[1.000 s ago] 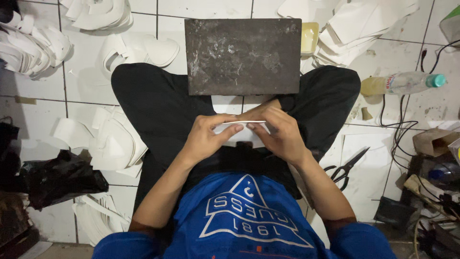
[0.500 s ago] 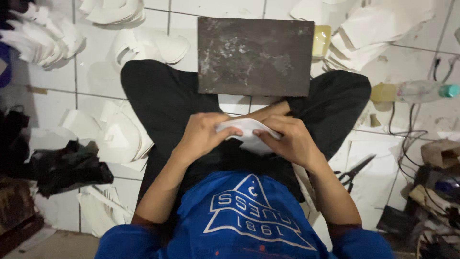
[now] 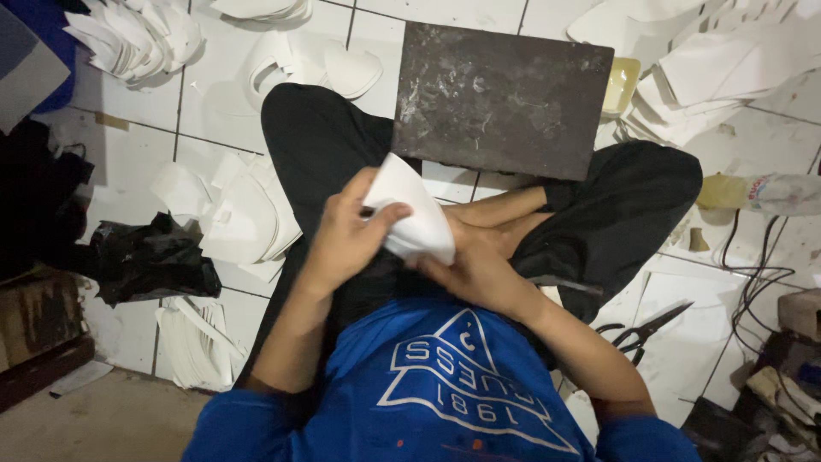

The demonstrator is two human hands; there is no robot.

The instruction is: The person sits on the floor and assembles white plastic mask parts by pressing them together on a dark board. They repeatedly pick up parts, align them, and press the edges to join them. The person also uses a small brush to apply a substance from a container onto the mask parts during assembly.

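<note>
Slab (image 3: pixel 500 98), dark and scuffed, lies ahead of crossed legs; scissors (image 3: pixel 641 329) on the floor at right. Left hand (image 3: pixel 346 239) and right hand (image 3: pixel 475 265) both grip a curved white paper piece (image 3: pixel 410 214) over the lap.

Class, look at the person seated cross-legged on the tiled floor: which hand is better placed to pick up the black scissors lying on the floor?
Probably the right hand. The black metal scissors lie on the white floor tiles beside the person's right forearm, while the left hand is on the far side, gripping the white curved paper piece that both hands hold.
</note>
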